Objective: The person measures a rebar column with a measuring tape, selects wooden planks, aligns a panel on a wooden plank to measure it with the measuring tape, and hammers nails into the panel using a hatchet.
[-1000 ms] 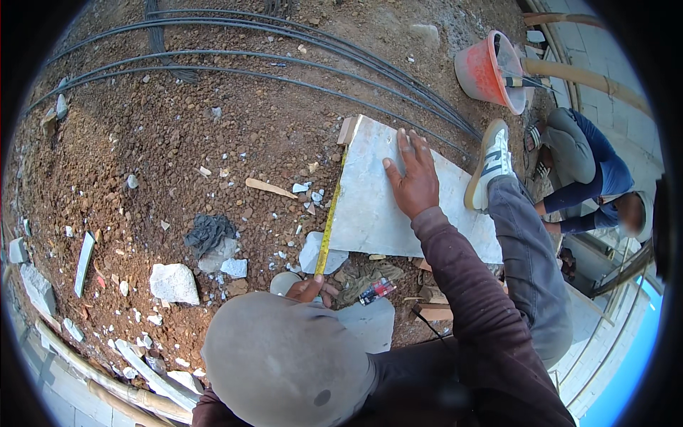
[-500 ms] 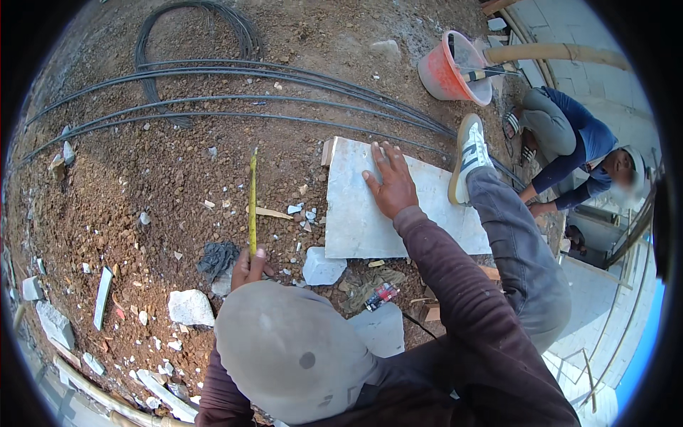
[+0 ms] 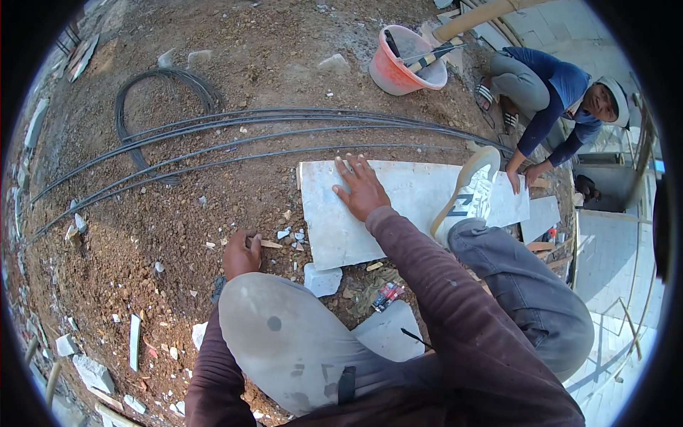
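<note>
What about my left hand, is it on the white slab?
No, the left hand is over the soil, beyond the left edge of the white slab, while the right hand rests on it.

Left of the pale panel [image 3: 420, 179], the left hand [image 3: 242, 255] hides its palm; above the panel, the picture's edge cuts a bamboo pole [image 3: 473, 23].

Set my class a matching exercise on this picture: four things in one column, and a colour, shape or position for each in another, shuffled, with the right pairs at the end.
Column one
1. Right hand
2. Bucket
3. Left hand
4. Wire coil

Column two
A. Fingers curled, left of the slab
B. Looped into a ring
C. Spread on the pale slab
D. Pinkish red

Right pairs: 1-C, 2-D, 3-A, 4-B
</note>
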The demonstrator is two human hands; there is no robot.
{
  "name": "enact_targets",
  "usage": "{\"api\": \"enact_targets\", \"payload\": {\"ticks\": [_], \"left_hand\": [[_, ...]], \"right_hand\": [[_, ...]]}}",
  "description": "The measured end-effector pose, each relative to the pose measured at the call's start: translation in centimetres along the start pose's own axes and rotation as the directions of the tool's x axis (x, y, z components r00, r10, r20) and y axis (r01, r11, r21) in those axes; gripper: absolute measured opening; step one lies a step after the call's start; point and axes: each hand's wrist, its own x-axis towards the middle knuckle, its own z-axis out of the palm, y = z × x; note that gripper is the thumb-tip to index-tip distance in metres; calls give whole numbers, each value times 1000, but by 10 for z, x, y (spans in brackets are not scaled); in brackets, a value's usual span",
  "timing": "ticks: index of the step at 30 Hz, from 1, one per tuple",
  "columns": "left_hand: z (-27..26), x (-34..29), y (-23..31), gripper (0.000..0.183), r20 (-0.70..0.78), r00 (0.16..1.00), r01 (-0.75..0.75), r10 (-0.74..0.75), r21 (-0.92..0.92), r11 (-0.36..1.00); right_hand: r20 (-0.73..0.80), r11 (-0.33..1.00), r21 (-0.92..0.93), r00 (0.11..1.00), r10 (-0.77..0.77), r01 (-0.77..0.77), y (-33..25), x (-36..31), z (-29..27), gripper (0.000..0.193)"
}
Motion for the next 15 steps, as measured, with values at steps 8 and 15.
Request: {"api": "enact_targets", "payload": {"ticks": [8, 15], "left_hand": [[-18, 14, 50, 27, 106, 983, -132, 149, -154, 979], [-2, 97, 95, 44, 465, 828, -373, 315, 37, 927]], "right_hand": [[31, 1000, 17, 999, 15, -16, 5, -1, -2, 62], [3, 998, 59, 1000, 26, -26, 1, 0, -4, 63]]}}
